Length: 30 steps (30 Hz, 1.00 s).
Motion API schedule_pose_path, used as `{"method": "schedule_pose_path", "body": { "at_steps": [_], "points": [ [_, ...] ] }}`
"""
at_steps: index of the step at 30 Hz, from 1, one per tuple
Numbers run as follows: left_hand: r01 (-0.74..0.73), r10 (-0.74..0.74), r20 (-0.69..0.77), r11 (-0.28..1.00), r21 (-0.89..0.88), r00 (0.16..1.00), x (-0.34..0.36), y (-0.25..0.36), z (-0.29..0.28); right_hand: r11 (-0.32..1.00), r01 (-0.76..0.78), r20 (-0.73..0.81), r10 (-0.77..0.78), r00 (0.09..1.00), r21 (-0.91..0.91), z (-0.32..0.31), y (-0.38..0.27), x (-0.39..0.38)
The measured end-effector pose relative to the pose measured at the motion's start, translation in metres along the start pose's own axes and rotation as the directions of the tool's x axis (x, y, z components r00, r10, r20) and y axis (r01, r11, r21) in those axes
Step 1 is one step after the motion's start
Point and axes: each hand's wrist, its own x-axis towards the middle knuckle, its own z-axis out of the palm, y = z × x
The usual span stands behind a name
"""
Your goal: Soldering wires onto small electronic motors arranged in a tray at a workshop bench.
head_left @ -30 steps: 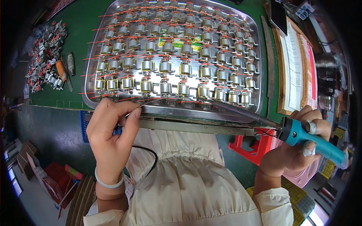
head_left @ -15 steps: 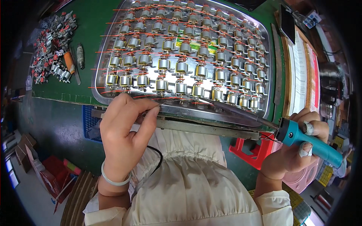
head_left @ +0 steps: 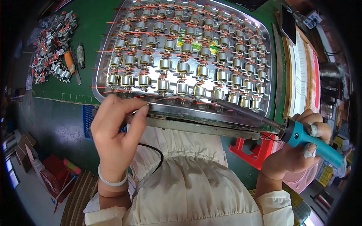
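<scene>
A soldering iron [head_left: 325, 150] with a teal handle is gripped in my right hand [head_left: 292, 154], whose finger and thumb have white wrappings. Its long dark shaft reaches left over the front of the metal tray [head_left: 95, 77], with the tip by the front row. Several small silver cylindrical parts [head_left: 163, 86] with yellow bands and thin red wires stand in rows there. At the tray's front left edge, my left hand [head_left: 117, 130] pinches a thin wire, probably solder, between thumb and forefinger. That wire points right toward the iron's tip; whether they touch is too fine to tell.
On the green tabletop [head_left: 87, 41] at left lie a heap of red-and-silver parts [head_left: 49, 49], an orange-handled tool [head_left: 69, 62] and tweezers. Papers on a board [head_left: 298, 75] lie right of the tray. A red stool [head_left: 249, 154] stands below the table edge.
My left hand has drawn back a little to the left with the thin wire. My right hand and the soldering iron have shifted slightly to the right.
</scene>
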Motion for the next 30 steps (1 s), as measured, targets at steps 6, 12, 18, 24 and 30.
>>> {"method": "schedule_pose_path", "body": {
  "at_steps": [6, 12, 18, 24, 30],
  "points": [
    [-0.02, 0.022, -0.035, 0.998, 0.054, 0.999, 0.0, -0.009, -0.008, 1.0, 0.011, 0.027, -0.011, 1.0, -0.004, 0.006, -0.001, 0.001],
    [-0.063, 0.064, -0.003, 0.997, 0.046, 0.998, 0.0, -0.011, -0.005, 1.0, 0.013, 0.017, -0.012, 1.0, -0.023, 0.01, -0.003, 0.003],
    [0.015, -0.014, -0.017, 1.0, 0.022, 1.0, 0.001, -0.008, -0.008, 1.0, 0.004, -0.006, -0.004, 1.0, -0.023, 0.011, -0.006, 0.004],
    [-0.026, 0.026, -0.011, 0.998, 0.056, 1.0, 0.0, -0.016, -0.009, 0.999, 0.004, 0.038, -0.003, 0.999, -0.032, 0.025, -0.003, 0.004],
    [-0.027, 0.026, 0.007, 0.999, 0.045, 1.0, 0.001, -0.013, -0.008, 0.997, -0.077, -0.108, 0.074, 0.991, -0.028, 0.028, -0.006, 0.003]
  ]
}}
